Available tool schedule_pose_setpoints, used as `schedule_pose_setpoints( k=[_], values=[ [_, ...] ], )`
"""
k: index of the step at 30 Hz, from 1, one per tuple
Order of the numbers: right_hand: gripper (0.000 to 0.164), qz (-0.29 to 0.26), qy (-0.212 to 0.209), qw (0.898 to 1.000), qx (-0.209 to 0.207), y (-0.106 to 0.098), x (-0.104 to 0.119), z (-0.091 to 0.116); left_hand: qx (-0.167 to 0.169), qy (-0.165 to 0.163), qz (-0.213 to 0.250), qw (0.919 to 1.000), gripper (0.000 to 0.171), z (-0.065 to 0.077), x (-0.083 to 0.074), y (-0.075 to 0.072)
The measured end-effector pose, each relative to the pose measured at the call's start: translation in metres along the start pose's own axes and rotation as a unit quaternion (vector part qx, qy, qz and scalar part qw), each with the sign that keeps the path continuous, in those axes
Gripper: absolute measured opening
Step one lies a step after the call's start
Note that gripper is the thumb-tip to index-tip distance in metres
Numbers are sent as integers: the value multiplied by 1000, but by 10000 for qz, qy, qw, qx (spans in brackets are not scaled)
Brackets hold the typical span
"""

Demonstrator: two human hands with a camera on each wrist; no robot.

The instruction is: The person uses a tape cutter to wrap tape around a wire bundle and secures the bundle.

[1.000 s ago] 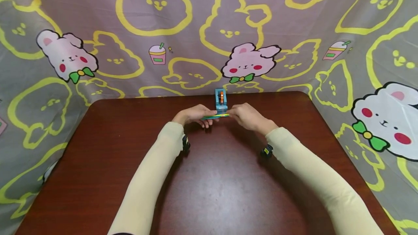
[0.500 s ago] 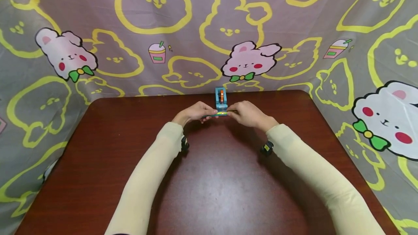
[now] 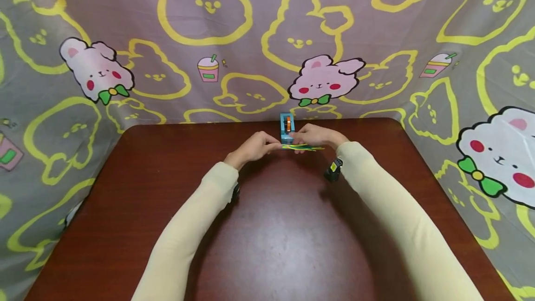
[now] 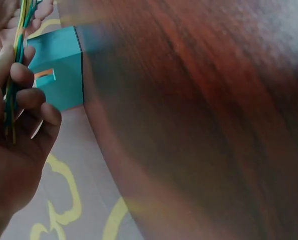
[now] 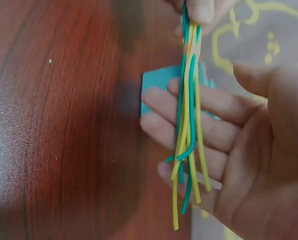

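Note:
A bundle of thin yellow and green wires (image 3: 308,147) is held above the table's far part. My left hand (image 3: 255,147) grips one end of it between thumb and curled fingers, as the left wrist view shows. In the right wrist view the loose ends of the wires (image 5: 186,120) fan out across my right hand (image 5: 244,140), whose fingers are extended behind them and whose thumb stands apart. A pale orange band (image 5: 191,48) shows on the bundle near the left fingertips. Just beyond both hands stands a blue tape dispenser (image 3: 287,121) with an orange hub, its front partly hidden.
The dark red-brown wooden table (image 3: 276,226) runs toward me beneath both forearms. Behind its far edge hangs a grey curtain (image 3: 246,36) with yellow outlines and cartoon rabbits, which also closes off both sides.
The right hand has let go of its pinch and opened out behind the wires. The wires' loose ends now point right, held by the left hand. The view has shifted slightly.

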State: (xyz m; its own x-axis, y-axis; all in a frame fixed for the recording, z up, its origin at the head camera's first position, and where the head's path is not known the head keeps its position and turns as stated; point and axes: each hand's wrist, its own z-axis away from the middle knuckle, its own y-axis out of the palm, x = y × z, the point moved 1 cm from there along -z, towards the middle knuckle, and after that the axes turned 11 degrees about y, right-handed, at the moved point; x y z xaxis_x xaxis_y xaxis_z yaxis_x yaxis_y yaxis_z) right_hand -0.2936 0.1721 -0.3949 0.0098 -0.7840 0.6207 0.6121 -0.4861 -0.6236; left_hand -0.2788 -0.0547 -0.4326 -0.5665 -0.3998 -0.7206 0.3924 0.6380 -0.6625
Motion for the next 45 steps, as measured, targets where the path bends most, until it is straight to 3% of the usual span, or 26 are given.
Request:
schedule_pose_setpoints(
  k=[5, 8, 12, 19, 23, 27, 34, 39, 45],
  values=[
    [46, -756, 243, 9912, 1063, 2, -12, -12, 102, 114, -833, 9964, 23, 0, -6, 1],
    [42, -879, 317, 9852, 1434, 2, -15, -16, 139, 116, -1094, 9938, 22, 0, -7, 1],
    [38, -566, 160, 9856, 1587, 0, -13, -16, 110, 121, -1123, 9935, 22, 2, -7, -1],
    [34, -303, -77, 9888, 1459, -4, -13, -11, 148, 86, -1013, 9947, 24, 0, -4, 0],
    [29, -173, -288, 9934, 1097, -3, -12, -7, 235, -43, -806, 9965, 27, 0, -3, -2],
    [25, 359, -588, 9964, 491, -2, -8, -1, 332, -287, -546, 9975, 44, 0, -2, -4],
    [21, 1448, -946, 9827, -656, 4, -4, 9, 417, -897, 175, 9949, 56, -5, 6, -5],
    [20, 1715, -996, 9701, -1397, 10, -7, 14, 762, -1283, 821, 9854, 63, -11, 15, -8],
    [19, 1748, -1255, 9560, -1995, 19, -8, 17, 1132, -1563, 1626, 9676, 61, -18, 18, -10]
  ],
)
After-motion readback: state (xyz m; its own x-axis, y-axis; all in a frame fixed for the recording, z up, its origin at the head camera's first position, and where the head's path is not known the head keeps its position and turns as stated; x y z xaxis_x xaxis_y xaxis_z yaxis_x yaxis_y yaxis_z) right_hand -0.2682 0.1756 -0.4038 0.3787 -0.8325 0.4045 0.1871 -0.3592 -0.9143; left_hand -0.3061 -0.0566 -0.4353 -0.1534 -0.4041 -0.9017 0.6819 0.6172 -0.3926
